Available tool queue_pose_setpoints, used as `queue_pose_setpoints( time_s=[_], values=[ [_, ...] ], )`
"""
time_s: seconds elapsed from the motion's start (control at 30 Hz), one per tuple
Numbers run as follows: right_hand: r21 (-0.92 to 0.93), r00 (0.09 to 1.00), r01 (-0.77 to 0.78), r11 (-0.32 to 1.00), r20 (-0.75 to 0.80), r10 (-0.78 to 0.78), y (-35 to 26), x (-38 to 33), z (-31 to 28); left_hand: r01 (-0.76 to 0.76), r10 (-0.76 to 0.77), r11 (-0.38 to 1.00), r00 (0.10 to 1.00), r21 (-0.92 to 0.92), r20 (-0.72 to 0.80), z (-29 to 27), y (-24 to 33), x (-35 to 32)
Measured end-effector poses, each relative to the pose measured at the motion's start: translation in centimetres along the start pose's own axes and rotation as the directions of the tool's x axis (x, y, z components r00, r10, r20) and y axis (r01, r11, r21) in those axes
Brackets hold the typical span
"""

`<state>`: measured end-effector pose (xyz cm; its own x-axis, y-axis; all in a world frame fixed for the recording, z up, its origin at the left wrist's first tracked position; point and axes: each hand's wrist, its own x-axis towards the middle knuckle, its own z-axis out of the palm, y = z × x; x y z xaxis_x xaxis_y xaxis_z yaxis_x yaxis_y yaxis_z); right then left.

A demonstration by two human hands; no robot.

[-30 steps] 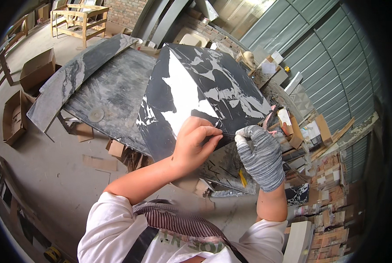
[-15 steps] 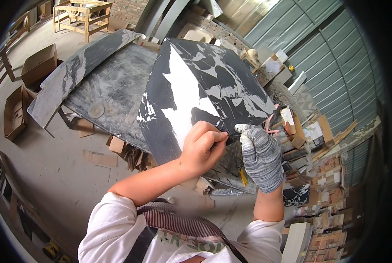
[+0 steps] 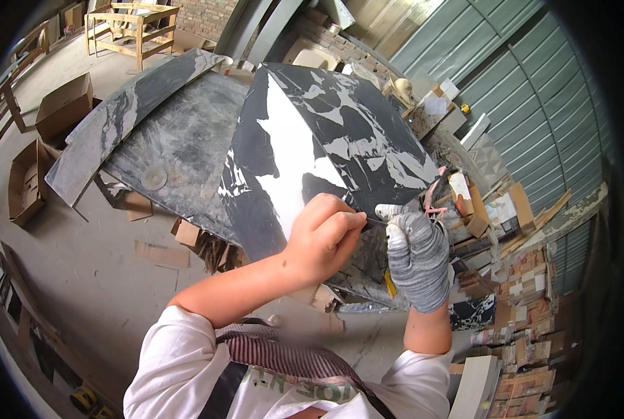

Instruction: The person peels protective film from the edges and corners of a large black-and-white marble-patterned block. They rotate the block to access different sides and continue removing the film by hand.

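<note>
Head view: bare left hand, thumb and forefinger pinched together on a thin dark strand, too small to identify. Right hand, in a grey knit glove, just beside it at the strand's other end; fingers curled, gap narrow, cannot tell if gripping. Black-and-white marbled slab lies on the bench beyond both hands, two faces meeting along a ridge; hand contact with it unclear. Round grey disc on bench, left of slab. Open cardboard box on floor, far left.
</note>
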<state>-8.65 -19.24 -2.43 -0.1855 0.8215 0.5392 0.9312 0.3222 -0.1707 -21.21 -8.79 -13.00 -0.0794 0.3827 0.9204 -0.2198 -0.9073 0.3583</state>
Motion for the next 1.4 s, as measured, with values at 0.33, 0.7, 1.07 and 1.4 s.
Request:
queue_pose_setpoints(
  time_s=[0.33,0.7,1.07,1.4],
  values=[
    [-0.15,0.989,0.091,0.985,-0.104,-0.107,-0.1,-0.8,2.2,-0.07,0.068,0.995,0.997,0.072,0.039,-0.7,-0.8,-0.4],
    [-0.049,0.99,0.051,0.997,-0.129,-0.057,-0.2,-1.5,2.3,-0.138,0.127,0.987,0.984,0.087,0.122,-1.2,-0.7,0.6],
    [-0.247,0.956,0.13,0.96,-0.226,-0.188,-0.1,-1.7,4.4,-0.195,0.176,0.975,0.971,0.111,0.159,-1.7,-1.4,0.6],
    [-0.188,0.958,0.136,0.973,-0.225,-0.178,0.5,-2.2,4.8,-0.201,0.182,0.97,0.974,0.141,0.134,-1.7,-2.3,-0.6]
  ],
)
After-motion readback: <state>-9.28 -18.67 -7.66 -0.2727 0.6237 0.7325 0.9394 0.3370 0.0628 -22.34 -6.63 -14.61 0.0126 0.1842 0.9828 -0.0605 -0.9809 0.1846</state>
